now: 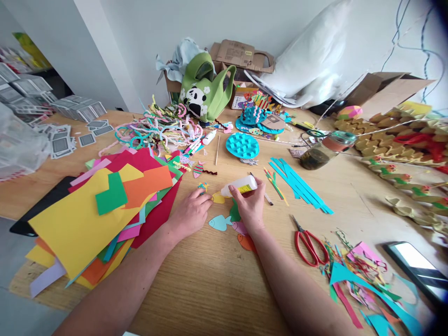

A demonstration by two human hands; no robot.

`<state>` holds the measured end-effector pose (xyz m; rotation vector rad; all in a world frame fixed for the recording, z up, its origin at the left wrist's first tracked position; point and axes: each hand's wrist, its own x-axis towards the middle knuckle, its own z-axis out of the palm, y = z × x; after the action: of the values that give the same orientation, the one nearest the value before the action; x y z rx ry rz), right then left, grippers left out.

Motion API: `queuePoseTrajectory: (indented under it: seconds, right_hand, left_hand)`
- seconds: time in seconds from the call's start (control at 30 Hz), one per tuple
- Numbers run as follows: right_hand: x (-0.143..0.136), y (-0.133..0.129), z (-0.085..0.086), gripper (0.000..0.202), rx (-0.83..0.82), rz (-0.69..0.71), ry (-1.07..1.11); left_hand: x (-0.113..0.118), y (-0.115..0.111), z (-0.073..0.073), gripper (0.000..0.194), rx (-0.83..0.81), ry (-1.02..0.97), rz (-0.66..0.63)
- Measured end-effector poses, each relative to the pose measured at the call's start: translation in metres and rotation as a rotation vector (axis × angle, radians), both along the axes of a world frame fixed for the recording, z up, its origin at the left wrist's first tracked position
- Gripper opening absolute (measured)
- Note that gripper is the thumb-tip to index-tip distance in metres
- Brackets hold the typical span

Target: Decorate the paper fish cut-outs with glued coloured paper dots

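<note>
Bottle [241, 185], white with yellow label [246, 188], tilted in right hand [250, 204].

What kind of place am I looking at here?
Probably a craft table in a workshop or home: there is a pile of coloured paper, red-handled scissors beside paper scraps, and cut-out paper fish near the person's hands.

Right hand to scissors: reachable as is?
Probably, but not free-handed: the right hand is holding the bottle. The scissors lie to its right with nothing seen on top; the scraps look to be mostly beside the handles.
</note>
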<state>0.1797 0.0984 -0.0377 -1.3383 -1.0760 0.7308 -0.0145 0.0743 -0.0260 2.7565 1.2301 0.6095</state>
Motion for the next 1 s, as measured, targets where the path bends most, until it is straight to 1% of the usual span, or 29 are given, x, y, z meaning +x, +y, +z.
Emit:
queuePoseTrajectory:
  seconds: [0.3, 0.43, 0.6, 0.77, 1.0]
  right_hand:
    - [0.0007, 0.0, 0.0007, 0.066, -0.009, -0.005, 0.022]
    - [0.0022, 0.0022, 0.0012, 0.064, -0.037, -0.011, 0.109]
    - [0.0037, 0.0045, 0.0006, 0.061, -0.016, -0.009, 0.238]
    - [0.0037, 0.0038, 0.004, 0.055, -0.031, -0.031, 0.297]
    - [0.0042, 0.0033, 0.0091, 0.054, -0.023, -0.065, 0.337]
  left_hand:
    - [-0.0002, 0.0011, -0.0025, 0.037, 0.017, 0.0, -0.005]
    - [-0.0004, 0.0011, -0.0031, 0.038, 0.026, 0.0, -0.006]
    - [0.0, 0.0007, -0.0016, 0.038, 0.038, -0.009, -0.016]
    - [0.0009, -0.0004, 0.0009, 0.038, 0.038, -0.017, -0.005]
    - [0.0008, -0.0012, -0.0003, 0.039, 0.034, -0.007, 0.002]
